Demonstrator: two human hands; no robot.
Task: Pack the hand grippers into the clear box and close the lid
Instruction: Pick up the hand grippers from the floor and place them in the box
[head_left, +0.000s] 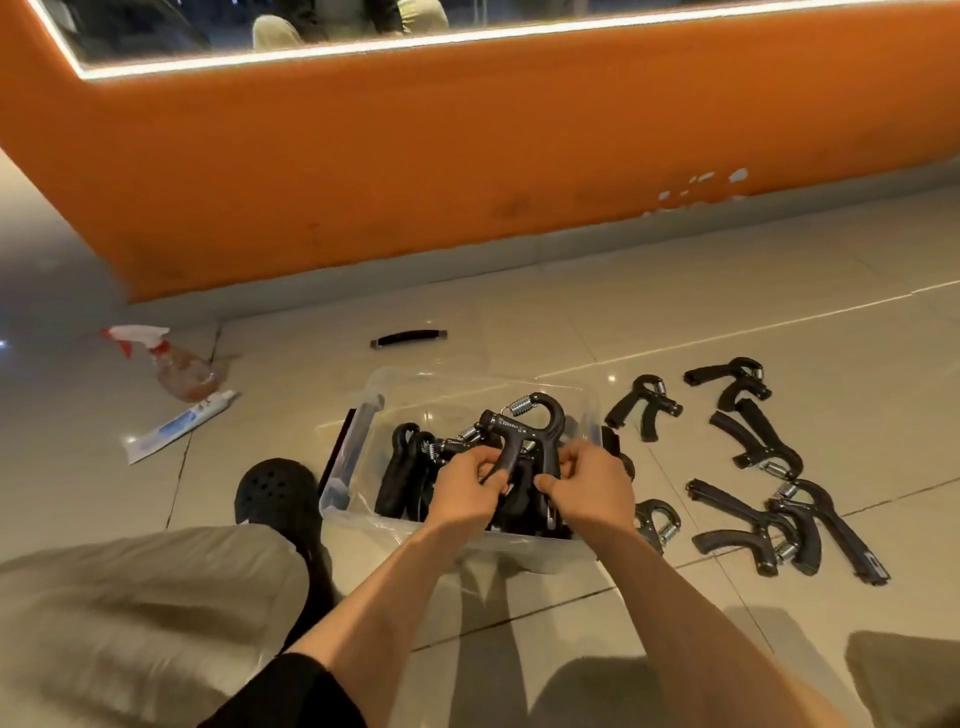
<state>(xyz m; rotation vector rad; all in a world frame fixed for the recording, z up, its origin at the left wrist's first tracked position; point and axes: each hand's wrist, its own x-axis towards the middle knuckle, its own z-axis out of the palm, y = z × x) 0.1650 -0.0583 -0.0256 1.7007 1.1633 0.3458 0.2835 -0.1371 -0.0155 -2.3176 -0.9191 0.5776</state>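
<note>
Both hands, left hand (467, 486) and right hand (584, 483), grip 1 upright hand gripper (524, 431), spring end up, over the clear box (395, 384).

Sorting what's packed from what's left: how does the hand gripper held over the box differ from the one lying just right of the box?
The held gripper is gripped by both hands, left hand and right hand, above the clear box; the floor gripper lies untouched on the tiles. The held one stands upright, spring on top; the floor one lies flat. Both are black with a metal spring.
</note>
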